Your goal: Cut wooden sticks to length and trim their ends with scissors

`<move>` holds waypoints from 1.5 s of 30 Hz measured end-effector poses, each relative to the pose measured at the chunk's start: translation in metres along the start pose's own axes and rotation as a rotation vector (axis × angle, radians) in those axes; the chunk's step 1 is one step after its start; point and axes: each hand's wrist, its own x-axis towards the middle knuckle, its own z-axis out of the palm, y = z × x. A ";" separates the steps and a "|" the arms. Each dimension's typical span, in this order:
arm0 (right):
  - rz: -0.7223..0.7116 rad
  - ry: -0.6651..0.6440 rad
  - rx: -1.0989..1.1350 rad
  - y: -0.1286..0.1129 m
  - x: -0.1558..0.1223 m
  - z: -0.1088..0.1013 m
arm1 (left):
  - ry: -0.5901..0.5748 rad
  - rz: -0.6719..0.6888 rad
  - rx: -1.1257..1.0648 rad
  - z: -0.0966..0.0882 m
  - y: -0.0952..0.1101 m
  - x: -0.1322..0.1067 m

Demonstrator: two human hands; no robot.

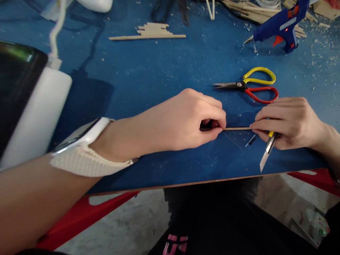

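Note:
A thin wooden stick [237,128] spans the gap between my two hands, level and close above the blue table. My left hand [192,118] pinches its left end between thumb and fingertips. The thumb and forefinger of my right hand [289,120] grip the other end. That same hand also keeps a utility knife [268,152] with a yellow part tucked under its fingers, its blade pointing down toward the table edge. Just beyond the hands lie scissors [240,85] with one yellow and one red handle. Beneath the stick, a small clear piece with dark marks [250,140] rests on the table.
Several cut wooden sticks [154,32] lie at the back. A blue glue gun [281,26] rests at the back right near more sticks [247,10] and shavings. To the left are a white block [39,113] with a cable and a dark screen-like device [18,81].

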 end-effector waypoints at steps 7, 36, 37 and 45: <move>-0.086 -0.076 0.056 0.010 0.004 -0.014 | 0.001 0.008 0.003 0.002 -0.002 0.003; -0.197 -0.360 -0.295 0.047 0.103 0.025 | 0.057 0.050 -0.034 0.002 -0.004 -0.005; -0.187 -0.344 -0.275 0.048 0.103 0.026 | 0.063 0.054 -0.029 0.003 -0.004 -0.005; -0.190 -0.200 -0.167 0.053 0.097 0.035 | 0.122 0.091 0.001 0.006 -0.006 -0.008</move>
